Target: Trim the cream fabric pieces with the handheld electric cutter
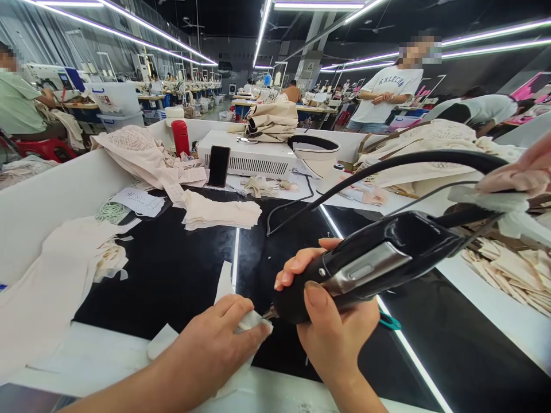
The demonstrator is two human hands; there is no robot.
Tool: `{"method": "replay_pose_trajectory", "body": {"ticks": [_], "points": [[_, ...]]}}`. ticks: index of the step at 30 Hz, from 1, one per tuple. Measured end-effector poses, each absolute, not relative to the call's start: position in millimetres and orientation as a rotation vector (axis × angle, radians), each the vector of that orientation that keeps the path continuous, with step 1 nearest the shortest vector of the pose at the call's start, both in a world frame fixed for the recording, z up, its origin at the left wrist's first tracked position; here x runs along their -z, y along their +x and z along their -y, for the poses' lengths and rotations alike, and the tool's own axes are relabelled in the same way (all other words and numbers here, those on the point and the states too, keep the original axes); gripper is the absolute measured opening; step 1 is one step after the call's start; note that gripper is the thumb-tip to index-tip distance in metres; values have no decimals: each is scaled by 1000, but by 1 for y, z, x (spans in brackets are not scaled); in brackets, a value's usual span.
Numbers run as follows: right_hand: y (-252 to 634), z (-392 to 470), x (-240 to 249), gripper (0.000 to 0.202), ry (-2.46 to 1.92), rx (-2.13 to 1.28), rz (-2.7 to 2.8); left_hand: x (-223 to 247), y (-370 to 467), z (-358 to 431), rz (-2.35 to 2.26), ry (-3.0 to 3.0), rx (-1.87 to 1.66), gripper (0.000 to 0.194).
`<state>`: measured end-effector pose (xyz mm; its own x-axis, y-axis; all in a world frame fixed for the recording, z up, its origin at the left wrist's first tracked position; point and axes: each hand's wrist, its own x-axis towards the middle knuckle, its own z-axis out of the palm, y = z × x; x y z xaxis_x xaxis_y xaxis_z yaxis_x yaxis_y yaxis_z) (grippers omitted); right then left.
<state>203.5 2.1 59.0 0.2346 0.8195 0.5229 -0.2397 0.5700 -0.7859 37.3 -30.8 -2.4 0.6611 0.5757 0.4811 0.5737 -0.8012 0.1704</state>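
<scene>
My right hand (338, 327) is wrapped around the dark front end of a black corded handheld tool (365, 267) with a silver panel on its side. A short metal tip (270, 312) sticks out of the tool to the left. My left hand (215, 338) pinches a folded white cloth (249, 321) right at that tip; whether cloth and tip touch is partly hidden by my fingers. More white material (224, 282) shows behind and below my left hand. From the tool's rear, a thick black cable (413, 158) arches over the table.
Stacked cream fabric pieces (221, 211) lie on the black tabletop (167, 275). Pale fabric (47, 287) covers the left side. Farther back are a phone (218, 166), a red bottle (181, 137) and a white vented box (258, 158). Beige pieces (508, 269) lie at right. A person (390, 92) stands beyond.
</scene>
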Motion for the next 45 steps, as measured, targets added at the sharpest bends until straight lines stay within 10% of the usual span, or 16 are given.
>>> {"method": "replay_pose_trajectory", "body": {"ticks": [15,45], "points": [[201,-1,-60,39,-646,-789,1126,1,39,29,-962,3098,-738,10],[190,-11,-59,35,-583,-841,1075,9,30,32,-1133,2904,-829,23]]}}
